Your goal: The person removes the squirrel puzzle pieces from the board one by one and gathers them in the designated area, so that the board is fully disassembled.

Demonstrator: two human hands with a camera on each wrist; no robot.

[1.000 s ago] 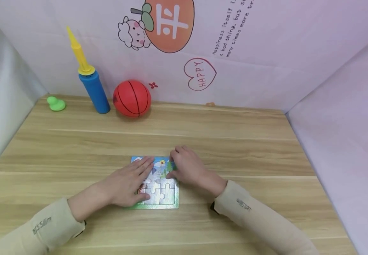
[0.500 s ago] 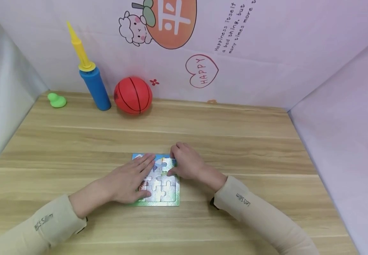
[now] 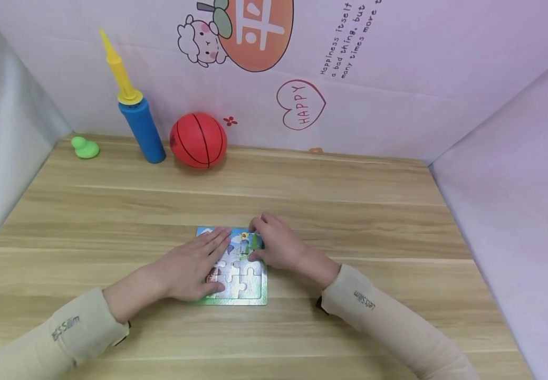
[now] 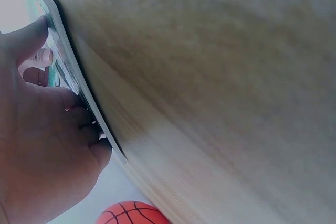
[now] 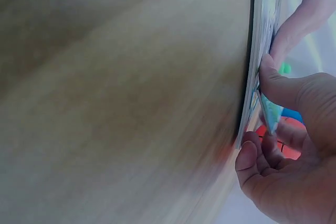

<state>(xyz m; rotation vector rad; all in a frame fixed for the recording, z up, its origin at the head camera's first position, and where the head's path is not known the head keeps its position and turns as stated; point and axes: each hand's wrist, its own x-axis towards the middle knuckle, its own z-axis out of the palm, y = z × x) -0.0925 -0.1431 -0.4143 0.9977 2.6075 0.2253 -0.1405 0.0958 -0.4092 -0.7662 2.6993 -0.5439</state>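
Note:
A jigsaw puzzle point(image 3: 241, 287) in a flat tray with a blue and green border lies on the wooden table. My left hand point(image 3: 185, 270) rests on its left part with straight fingers, covering that side of the picture. At the top right corner, my right hand point(image 3: 279, 244) pinches a puzzle piece point(image 5: 271, 113) between thumb and fingers. The right wrist view shows this piece tilted up from the tray, one edge low near the thumb. In the left wrist view the left hand point(image 4: 47, 140) lies against the puzzle's face.
Along the back of the table are a green toy duck point(image 3: 85, 148), a blue and yellow hand pump point(image 3: 142, 129) standing upright, and a red ball point(image 3: 199, 141) with black lines. A printed white cloth point(image 3: 373, 116) hangs behind, with pale cloth at both sides.
The right fingers have shifted slightly left over the top right corner. Glare on that corner's piece appeared half a second ago and is gone now. The left hand stays in place on the puzzle.

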